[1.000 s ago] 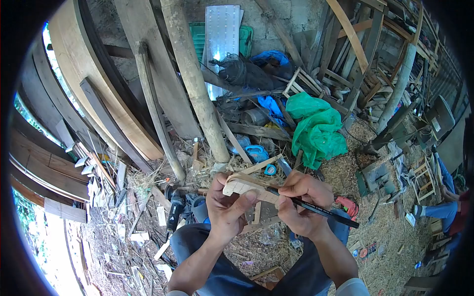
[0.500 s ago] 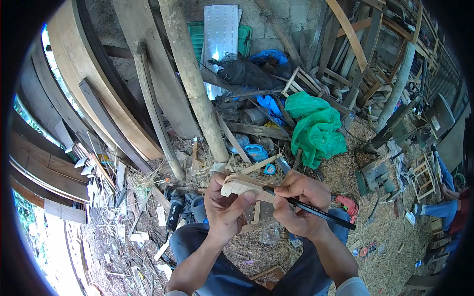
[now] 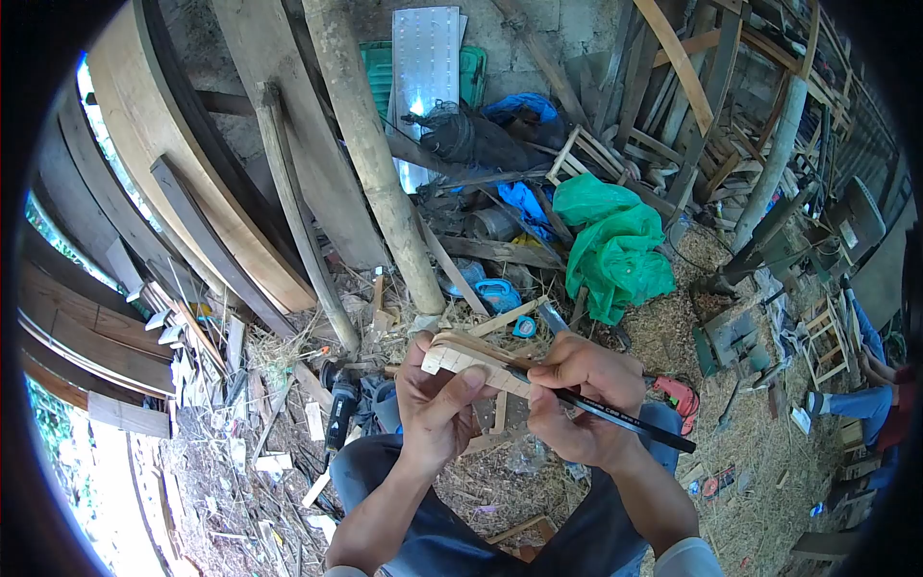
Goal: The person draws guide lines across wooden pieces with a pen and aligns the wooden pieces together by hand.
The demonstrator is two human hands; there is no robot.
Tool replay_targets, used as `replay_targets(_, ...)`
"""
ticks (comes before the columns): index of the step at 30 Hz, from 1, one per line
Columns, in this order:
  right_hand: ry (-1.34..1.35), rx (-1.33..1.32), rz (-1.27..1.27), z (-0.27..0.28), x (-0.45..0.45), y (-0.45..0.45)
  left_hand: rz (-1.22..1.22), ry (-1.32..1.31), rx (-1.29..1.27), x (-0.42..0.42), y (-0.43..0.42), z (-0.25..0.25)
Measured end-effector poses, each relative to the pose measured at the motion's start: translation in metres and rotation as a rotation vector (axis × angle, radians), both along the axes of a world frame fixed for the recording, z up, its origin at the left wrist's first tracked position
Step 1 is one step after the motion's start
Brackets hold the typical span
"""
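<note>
My left hand (image 3: 437, 409) grips a small pale wooden piece (image 3: 450, 357) with a stepped, notched end, its thumb lying across the face. Thin pencil-like lines show on the wood. My right hand (image 3: 588, 396) pinches a black pen (image 3: 615, 413), whose front end meets the piece near its right part. The pen's tip is hidden behind the fingers and wood. Both hands are held above my lap, close together.
A black angle grinder (image 3: 338, 418) lies at left on the shavings. A red power tool (image 3: 676, 399), a blue tape measure (image 3: 524, 327) and a green plastic bag (image 3: 615, 250) are around me. Planks (image 3: 192, 144) lean at left. Another person's leg (image 3: 860, 404) shows at far right.
The wooden piece has tilted slightly in my left hand, its left end shifting a little left. My right hand and the pen have barely moved.
</note>
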State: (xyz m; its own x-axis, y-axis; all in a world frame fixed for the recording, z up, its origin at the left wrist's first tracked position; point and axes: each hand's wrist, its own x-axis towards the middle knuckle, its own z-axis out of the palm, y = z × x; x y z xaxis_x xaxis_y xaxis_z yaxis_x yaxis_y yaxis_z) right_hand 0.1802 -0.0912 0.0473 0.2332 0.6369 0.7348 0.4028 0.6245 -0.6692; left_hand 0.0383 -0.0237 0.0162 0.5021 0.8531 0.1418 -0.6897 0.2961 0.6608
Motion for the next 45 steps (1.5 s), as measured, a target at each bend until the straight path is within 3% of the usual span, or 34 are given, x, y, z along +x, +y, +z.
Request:
replay_targets(20,0.009,-0.11,0.06,0.0013,0.004,-0.0067,-0.003,0.015,0.113,-0.0034,-0.0003,-0.0041)
replay_targets(45,0.082,-0.012,0.028,-0.0038,0.0029,0.0007,0.004,-0.004,0.099,-0.001,-0.0005,-0.0037)
